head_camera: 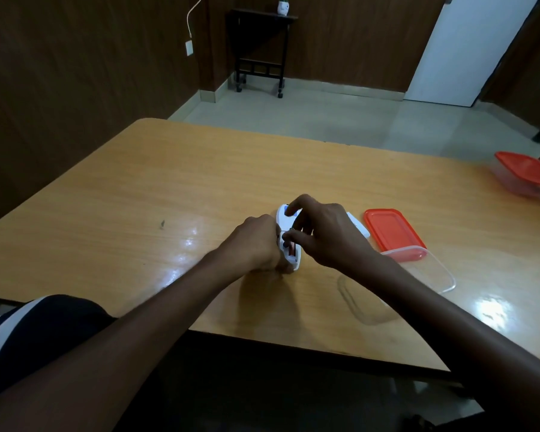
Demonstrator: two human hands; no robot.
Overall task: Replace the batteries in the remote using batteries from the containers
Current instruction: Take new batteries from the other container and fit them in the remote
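Note:
A white remote (289,244) lies back-up on the wooden table (169,188), its battery bay open with a reddish battery (292,250) showing inside. My left hand (256,244) grips the remote's near end from the left. My right hand (325,233) hovers over the bay, thumb and fingers pinching at a battery there, with the index finger resting on the remote's far end. A white piece, likely the battery cover (359,226), lies just right of my right hand.
An open clear container (430,269) sits right of my right wrist, its red lid (393,232) lying flat beside it. A second clear container with a red lid (527,176) stands at the table's far right edge. The table's front edge runs below my forearms.

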